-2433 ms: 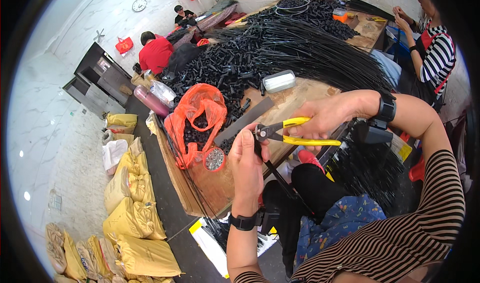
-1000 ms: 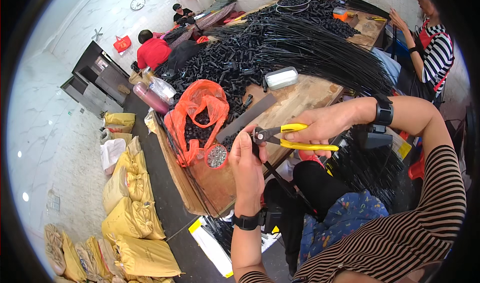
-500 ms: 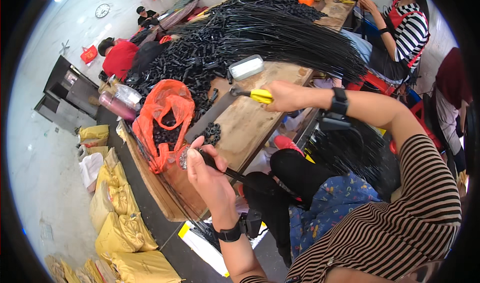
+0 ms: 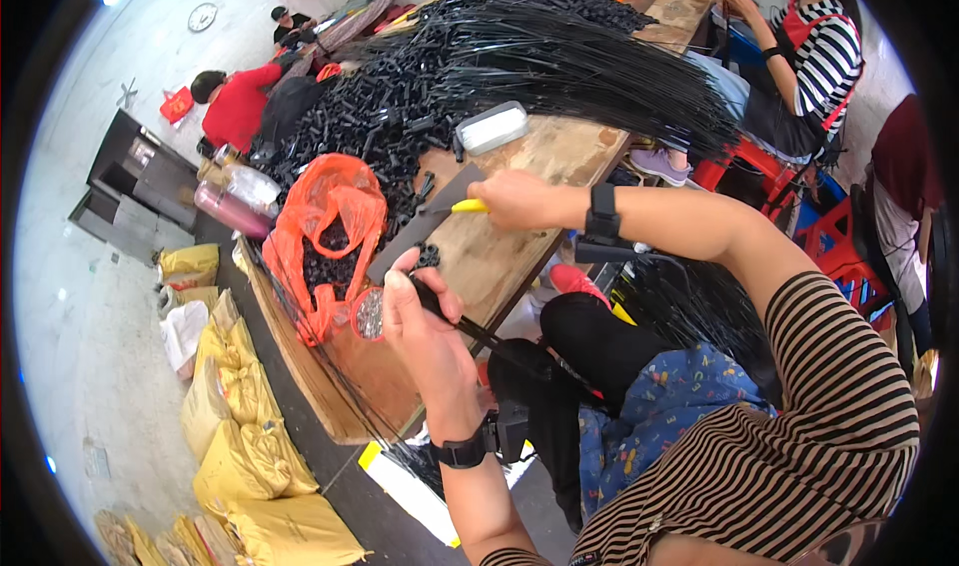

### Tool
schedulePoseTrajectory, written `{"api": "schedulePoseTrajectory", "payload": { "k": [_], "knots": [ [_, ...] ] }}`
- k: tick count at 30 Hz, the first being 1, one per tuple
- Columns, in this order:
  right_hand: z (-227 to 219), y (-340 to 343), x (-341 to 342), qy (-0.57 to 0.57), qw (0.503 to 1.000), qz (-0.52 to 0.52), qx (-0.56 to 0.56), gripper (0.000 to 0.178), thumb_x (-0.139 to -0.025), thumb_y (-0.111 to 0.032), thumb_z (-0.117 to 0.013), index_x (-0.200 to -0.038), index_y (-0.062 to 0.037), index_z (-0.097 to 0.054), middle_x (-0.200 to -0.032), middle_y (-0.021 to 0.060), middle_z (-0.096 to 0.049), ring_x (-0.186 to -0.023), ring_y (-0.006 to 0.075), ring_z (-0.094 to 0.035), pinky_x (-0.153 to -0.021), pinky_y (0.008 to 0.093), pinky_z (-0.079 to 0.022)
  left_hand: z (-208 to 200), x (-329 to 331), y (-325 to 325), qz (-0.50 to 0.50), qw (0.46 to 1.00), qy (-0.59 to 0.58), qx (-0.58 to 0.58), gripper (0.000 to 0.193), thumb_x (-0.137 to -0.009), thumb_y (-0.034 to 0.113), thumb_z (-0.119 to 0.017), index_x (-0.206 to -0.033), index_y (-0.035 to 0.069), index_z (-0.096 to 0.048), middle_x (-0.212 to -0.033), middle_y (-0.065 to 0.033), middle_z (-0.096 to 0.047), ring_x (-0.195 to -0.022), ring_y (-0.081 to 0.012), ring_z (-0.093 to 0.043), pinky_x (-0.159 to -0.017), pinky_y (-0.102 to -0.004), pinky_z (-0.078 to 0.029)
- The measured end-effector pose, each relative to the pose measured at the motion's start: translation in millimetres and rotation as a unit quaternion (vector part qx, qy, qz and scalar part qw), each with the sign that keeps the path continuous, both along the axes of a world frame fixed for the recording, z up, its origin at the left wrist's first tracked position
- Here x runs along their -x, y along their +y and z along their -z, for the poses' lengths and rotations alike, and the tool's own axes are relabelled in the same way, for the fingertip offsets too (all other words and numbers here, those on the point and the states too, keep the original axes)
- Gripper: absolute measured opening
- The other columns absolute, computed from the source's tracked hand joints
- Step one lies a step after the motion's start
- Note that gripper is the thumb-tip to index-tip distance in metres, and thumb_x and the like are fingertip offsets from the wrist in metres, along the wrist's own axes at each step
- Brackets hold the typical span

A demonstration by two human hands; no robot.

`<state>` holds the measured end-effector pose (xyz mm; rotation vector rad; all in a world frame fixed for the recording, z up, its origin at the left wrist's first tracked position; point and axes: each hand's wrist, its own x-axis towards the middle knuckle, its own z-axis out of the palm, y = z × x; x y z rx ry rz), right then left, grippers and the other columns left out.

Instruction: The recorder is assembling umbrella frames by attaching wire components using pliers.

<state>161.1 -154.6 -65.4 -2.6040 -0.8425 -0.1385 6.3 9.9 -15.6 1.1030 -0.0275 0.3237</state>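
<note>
The table [image 4: 564, 156] bears a red bag [image 4: 352, 206] and tub [image 4: 355, 314] near the left hand [image 4: 432, 341].

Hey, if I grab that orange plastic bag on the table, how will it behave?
The orange plastic bag will probably be floppy, since its thin film is crumpled. The small black parts inside likely add weight and make it sag. With its top open, some might spill if it tips.
</note>
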Motion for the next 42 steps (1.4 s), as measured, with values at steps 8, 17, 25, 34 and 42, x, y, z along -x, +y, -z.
{"api": "schedulePoseTrajectory", "payload": {
  "k": [8, 17, 25, 34, 42],
  "knots": [
    [12, 14, 9, -0.101, 0.994, -0.049, 0.01, 0.019, -0.074, -0.009, -0.063, -0.089, 0.0008, -0.058, -0.079, 0.0191, -0.066, -0.078, 0.0376, -0.066, -0.065, 0.0462, -0.052, 0, -6, -14, 0.006, 1.0, 0.012, -0.002, 0.038, -0.1, 0.036, -0.047, -0.115, 0.002, -0.052, -0.078, -0.0021, -0.054, -0.057, -0.0093, -0.043, -0.052, -0.0228, -0.034],
    [-54, -14, 43, 0.108, 0.955, 0.022, -0.275, 0.037, -0.068, -0.014, -0.065, -0.1, 0.0012, -0.054, -0.077, 0.0226, -0.062, -0.071, 0.0393, -0.062, -0.063, 0.0441, -0.047, 1, -27, -27, 0.025, 0.999, 0.034, -0.027, 0.039, -0.099, 0.035, -0.049, -0.117, 0.001, -0.053, -0.093, -0.0053, -0.058, -0.06, -0.0093, -0.046, -0.055, -0.0245, -0.036],
    [-81, -9, 76, 0.069, 0.933, -0.026, -0.353, 0.035, -0.078, -0.019, -0.068, -0.107, -0.0028, -0.055, -0.085, 0.0202, -0.066, -0.08, 0.0368, -0.065, -0.068, 0.0415, -0.049, -5, -32, -34, 0.042, 0.998, 0.024, -0.034, 0.04, -0.099, 0.035, -0.049, -0.115, -0.001, -0.054, -0.101, -0.0073, -0.06, -0.064, -0.0095, -0.05, -0.057, -0.0244, -0.039],
    [-46, 5, 74, -0.164, 0.92, 0.008, -0.357, 0.03, -0.078, -0.006, -0.064, -0.107, -0.0062, -0.057, -0.087, 0.0145, -0.065, -0.079, 0.0346, -0.065, -0.064, 0.0405, -0.051, -5, -29, -31, 0.102, 0.992, 0.06, 0.053, 0.04, -0.099, 0.033, -0.05, -0.116, -0.003, -0.056, -0.11, -0.0109, -0.061, -0.069, -0.0121, -0.052, -0.062, -0.0266, -0.041],
    [-50, -9, 61, -0.193, 0.938, -0.11, -0.267, 0.028, -0.078, -0.009, -0.064, -0.106, -0.0065, -0.06, -0.083, 0.014, -0.065, -0.077, 0.0337, -0.065, -0.066, 0.0429, -0.051, 3, -32, -15, 0.126, 0.988, 0.063, 0.068, 0.038, -0.097, 0.035, -0.053, -0.111, -0.001, -0.056, -0.103, -0.0111, -0.062, -0.071, -0.0131, -0.054, -0.062, -0.0272, -0.042]
  ]
}}
